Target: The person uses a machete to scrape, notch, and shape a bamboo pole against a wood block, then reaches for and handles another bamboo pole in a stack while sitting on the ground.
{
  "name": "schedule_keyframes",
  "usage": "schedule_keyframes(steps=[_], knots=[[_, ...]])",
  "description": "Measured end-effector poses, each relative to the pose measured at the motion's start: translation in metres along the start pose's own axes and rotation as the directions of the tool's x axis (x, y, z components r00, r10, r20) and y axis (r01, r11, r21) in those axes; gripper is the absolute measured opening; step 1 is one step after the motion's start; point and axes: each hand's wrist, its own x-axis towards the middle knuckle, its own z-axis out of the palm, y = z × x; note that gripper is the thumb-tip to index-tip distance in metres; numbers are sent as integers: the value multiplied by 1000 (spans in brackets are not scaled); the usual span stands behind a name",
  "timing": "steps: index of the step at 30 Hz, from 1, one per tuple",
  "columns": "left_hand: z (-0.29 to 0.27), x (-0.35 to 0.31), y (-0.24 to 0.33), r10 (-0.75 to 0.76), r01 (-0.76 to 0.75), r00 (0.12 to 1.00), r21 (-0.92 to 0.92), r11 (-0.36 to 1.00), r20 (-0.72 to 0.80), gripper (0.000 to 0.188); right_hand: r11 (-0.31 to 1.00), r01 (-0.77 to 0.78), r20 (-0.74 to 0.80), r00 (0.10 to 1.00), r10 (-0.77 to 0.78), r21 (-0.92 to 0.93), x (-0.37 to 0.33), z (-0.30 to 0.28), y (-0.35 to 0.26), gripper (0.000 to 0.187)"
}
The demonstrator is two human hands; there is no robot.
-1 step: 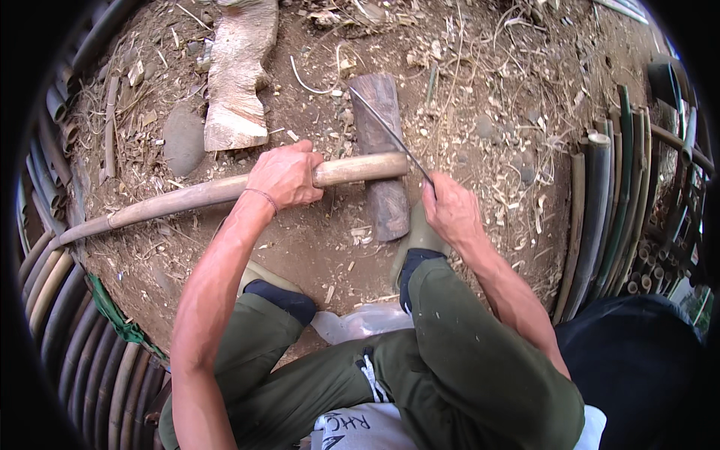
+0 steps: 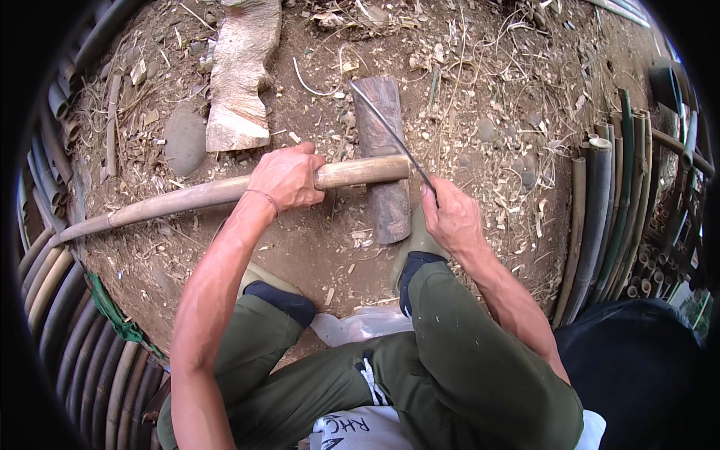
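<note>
A long bamboo pole (image 2: pixel 157 200) runs from the left edge across the ground to the middle. My left hand (image 2: pixel 286 176) is closed around it from above, short of its cut right end. That end rests across a short dark log (image 2: pixel 379 120) lying on the dirt. In my right hand (image 2: pixel 454 219), fingers wrapped round the handle, is a long knife (image 2: pixel 384 125). Its thin dark blade slants up and left over the log, passing close by the pole's end. Whether the edge touches the bamboo I cannot tell. The handle is mostly hidden by my fingers.
A rough slab of pale wood (image 2: pixel 238 82) lies beyond my left hand, beside a grey stone (image 2: pixel 185 140). Wood chips litter the dirt. Bamboo poles are stacked at left (image 2: pixel 75 330) and stand at right (image 2: pixel 596 202). A clear plastic bag (image 2: pixel 361 324) lies between my feet.
My right hand and the knife have shifted very slightly, with the blade a touch steeper. The left hand, pole and log keep their places.
</note>
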Motion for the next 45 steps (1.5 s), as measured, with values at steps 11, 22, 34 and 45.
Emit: schedule_keyframes(steps=[11, 22, 34, 45], knots=[[5, -8, 4, 11, -10, 1000, 23, 1000, -7, 34, 984, 123, -153, 983, -103, 129, 1, -3, -21, 18], [23, -18, 9, 15, 19, 974, 146, 989, -226, 39, 967, 185, -168, 973, -156, 177, 3, -8, -25, 19], [32, -22, 8, 54, -6, 949, 155, 988, -311, 39, 963, 185, -235, 962, -136, 198, -2, -15, -39, 15], [12, -6, 0, -20, 19, 1000, 15, 1000, 15, 50, 984, 81, -140, 988, -59, 159, -3, -11, -21, 16]])
